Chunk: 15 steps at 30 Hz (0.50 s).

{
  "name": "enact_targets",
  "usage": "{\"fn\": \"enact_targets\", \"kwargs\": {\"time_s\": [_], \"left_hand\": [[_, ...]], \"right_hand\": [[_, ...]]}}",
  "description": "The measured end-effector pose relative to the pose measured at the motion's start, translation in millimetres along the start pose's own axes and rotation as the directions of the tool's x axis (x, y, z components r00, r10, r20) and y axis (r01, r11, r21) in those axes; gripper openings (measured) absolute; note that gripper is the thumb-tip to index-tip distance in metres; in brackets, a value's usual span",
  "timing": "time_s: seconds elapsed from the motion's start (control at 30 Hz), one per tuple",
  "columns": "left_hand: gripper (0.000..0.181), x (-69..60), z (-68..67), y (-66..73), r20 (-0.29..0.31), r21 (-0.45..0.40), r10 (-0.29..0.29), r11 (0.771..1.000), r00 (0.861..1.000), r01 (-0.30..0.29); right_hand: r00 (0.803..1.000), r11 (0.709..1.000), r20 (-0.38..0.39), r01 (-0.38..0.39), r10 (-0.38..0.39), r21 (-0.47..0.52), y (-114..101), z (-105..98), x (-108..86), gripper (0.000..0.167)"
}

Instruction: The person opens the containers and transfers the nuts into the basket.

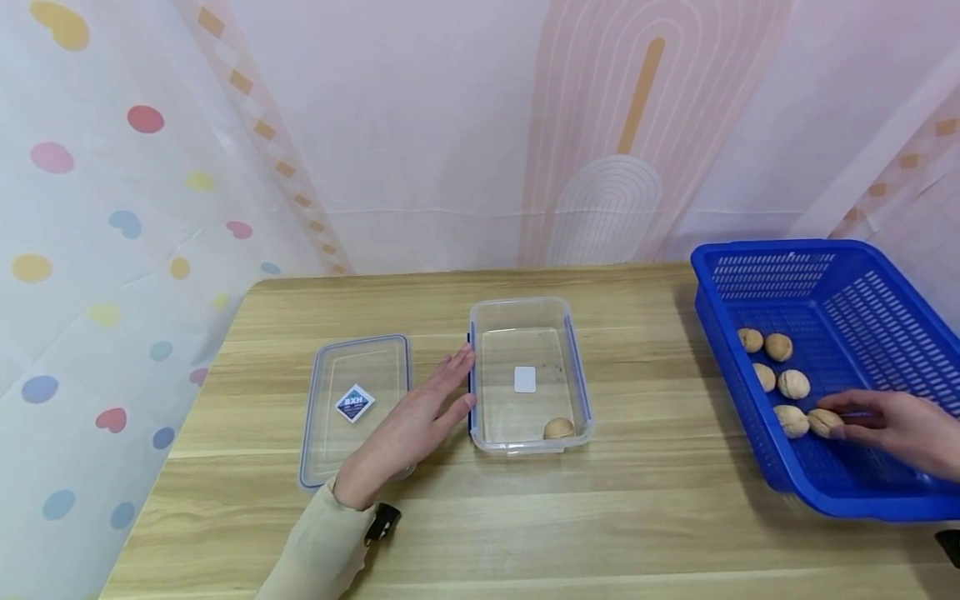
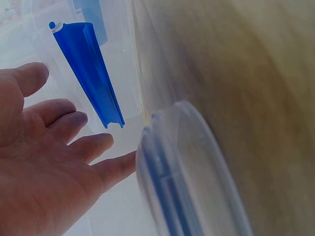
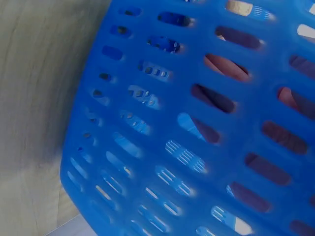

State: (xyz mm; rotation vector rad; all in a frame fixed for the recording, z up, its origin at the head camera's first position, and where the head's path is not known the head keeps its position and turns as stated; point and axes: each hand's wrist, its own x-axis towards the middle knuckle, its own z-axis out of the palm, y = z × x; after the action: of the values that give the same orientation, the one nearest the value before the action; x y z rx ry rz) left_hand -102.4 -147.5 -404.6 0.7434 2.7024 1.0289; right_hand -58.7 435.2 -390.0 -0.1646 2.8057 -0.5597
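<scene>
In the head view my right hand reaches into a blue plastic basket and pinches a walnut between thumb and fingers. Several other walnuts lie along the basket's left side. My left hand touches the left wall of a clear lidless container, its fingers fairly straight. Inside that container one walnut sits at the near right corner. The left wrist view shows the left hand beside a blue side clip. From the right wrist, the basket wall mostly hides the right hand.
A clear lid with a blue seal and a label lies on the wooden table, left of the container and partly under the left forearm. A patterned cloth hangs behind the table.
</scene>
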Motion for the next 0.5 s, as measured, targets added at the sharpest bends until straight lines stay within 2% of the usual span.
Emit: {"fn": "enact_targets", "kwargs": {"time_s": [0.13,0.3,0.43,0.5], "left_hand": [[0.061,0.4,-0.8,0.2,0.0,0.004,-0.001,1.0,1.0,0.001],[0.061,0.6,-1.1,0.0,-0.003,0.009,0.002,1.0,1.0,-0.002],[0.061,0.2,-0.6,0.0,-0.002,0.011,0.002,1.0,1.0,-0.002],[0.061,0.0,-0.2,0.0,-0.002,0.01,0.001,1.0,1.0,-0.001]], "right_hand": [[1.0,1.0,0.014,-0.006,0.006,-0.004,-0.3,0.2,1.0,0.028],[1.0,1.0,-0.006,0.014,-0.014,0.011,-2.2,0.3,-2.8,0.032],[0.997,1.0,-0.076,0.007,-0.008,-0.007,-8.6,-3.3,-8.4,0.037],[0.99,1.0,-0.142,0.004,-0.007,-0.016,-10.9,-3.0,-11.8,0.039]]}}
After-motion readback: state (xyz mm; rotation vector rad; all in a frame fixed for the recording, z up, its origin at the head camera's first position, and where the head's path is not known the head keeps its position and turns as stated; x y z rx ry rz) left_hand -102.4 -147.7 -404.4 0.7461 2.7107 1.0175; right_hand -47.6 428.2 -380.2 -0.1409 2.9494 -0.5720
